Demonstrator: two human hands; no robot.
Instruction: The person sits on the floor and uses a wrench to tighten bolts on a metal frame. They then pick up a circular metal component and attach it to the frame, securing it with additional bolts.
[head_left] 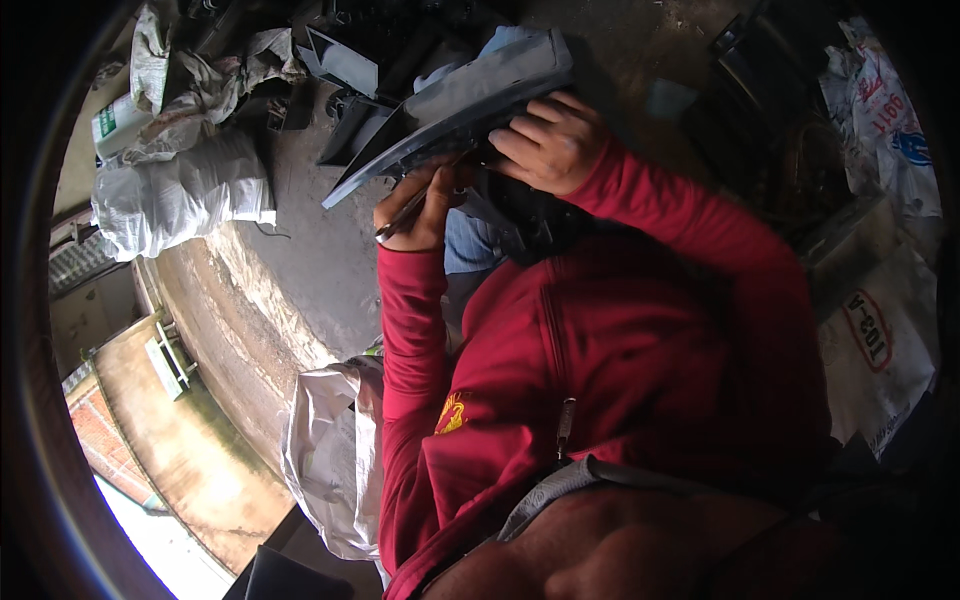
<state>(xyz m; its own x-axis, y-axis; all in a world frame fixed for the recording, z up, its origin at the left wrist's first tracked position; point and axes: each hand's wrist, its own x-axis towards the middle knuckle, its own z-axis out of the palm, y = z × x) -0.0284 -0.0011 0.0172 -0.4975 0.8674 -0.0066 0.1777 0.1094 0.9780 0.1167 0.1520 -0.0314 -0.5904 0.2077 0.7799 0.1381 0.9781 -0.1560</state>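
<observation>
A large grey plastic panel, dark underneath, is tilted above my lap. Its long thin edge slants down to the left. My right hand grips the panel's near side, fingers bent over it and the thumb side out of sight. Under the lower edge, my left hand is closed around a slim dark tool with a shiny metal end, its exact kind unclear. The fingers of that hand reach into the shaded underside, where the contact point is hidden. Dark parts hang below the panel, close to my jacket.
Open-topped dark boxes stand beyond the panel. White sacks are piled at the far left, and another white sack stands by my left elbow. Printed sacks and dark items lie at the right. A bright opening shows at lower left.
</observation>
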